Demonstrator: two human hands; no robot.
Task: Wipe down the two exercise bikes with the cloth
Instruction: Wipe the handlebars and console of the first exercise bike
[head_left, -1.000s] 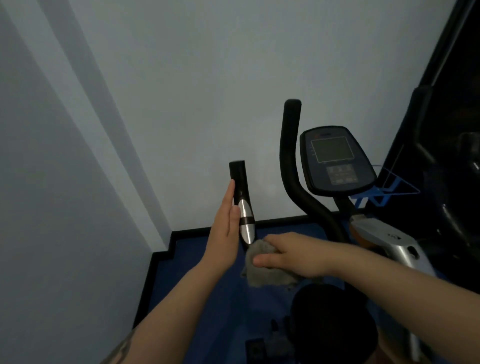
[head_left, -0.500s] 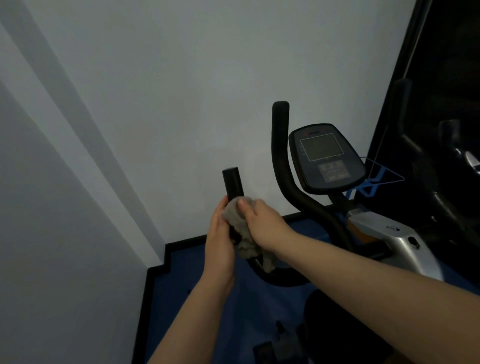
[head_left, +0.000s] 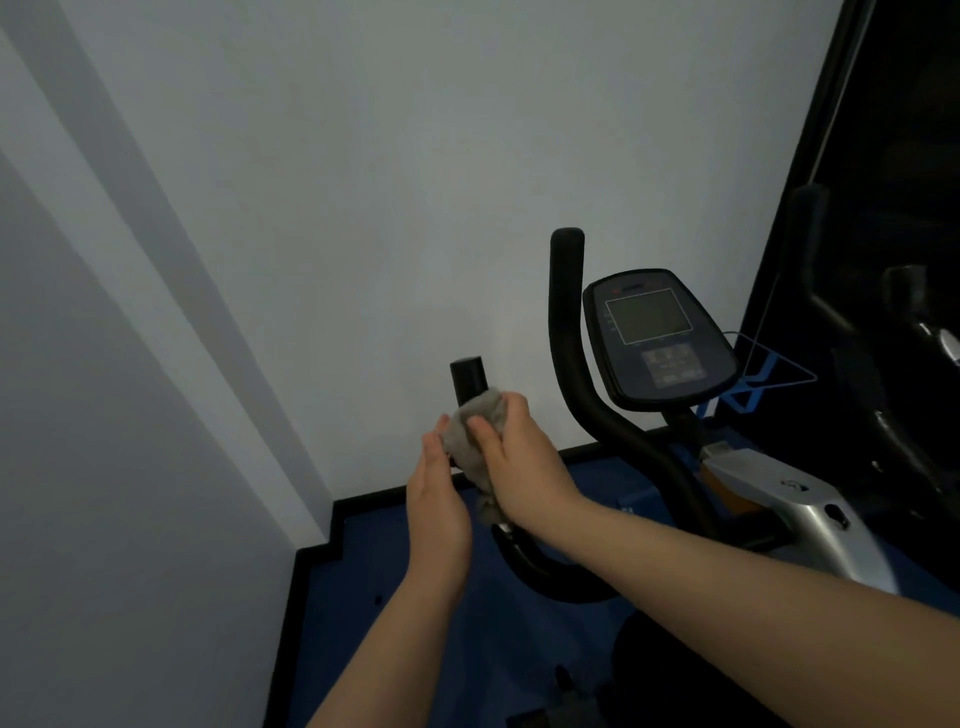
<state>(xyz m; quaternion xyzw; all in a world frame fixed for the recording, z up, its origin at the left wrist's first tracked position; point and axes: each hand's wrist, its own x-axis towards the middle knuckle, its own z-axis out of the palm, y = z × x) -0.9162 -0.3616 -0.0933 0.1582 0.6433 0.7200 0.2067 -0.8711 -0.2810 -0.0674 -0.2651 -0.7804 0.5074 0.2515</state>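
Note:
An exercise bike stands in front of me, with a black left handlebar (head_left: 467, 382), a taller right handlebar (head_left: 569, 332), a console (head_left: 657, 338) and a silver frame (head_left: 789, 499). My right hand (head_left: 524, 460) grips a grey cloth (head_left: 475, 441) wrapped round the left handlebar, just below its top end. My left hand (head_left: 439, 493) lies flat against the handlebar's left side, fingers straight, touching the cloth. A second dark bike (head_left: 883, 332) is dimly seen at the far right.
A pale wall fills the left and back. Blue floor (head_left: 395, 571) with a black skirting edge lies below. The black seat (head_left: 675, 675) is under my right forearm. A blue rack (head_left: 753, 384) sits behind the console.
My right hand has carried the cloth from the base of the left handlebar up to near its top, covering the silver sensor. My left hand stayed flat against the bar.

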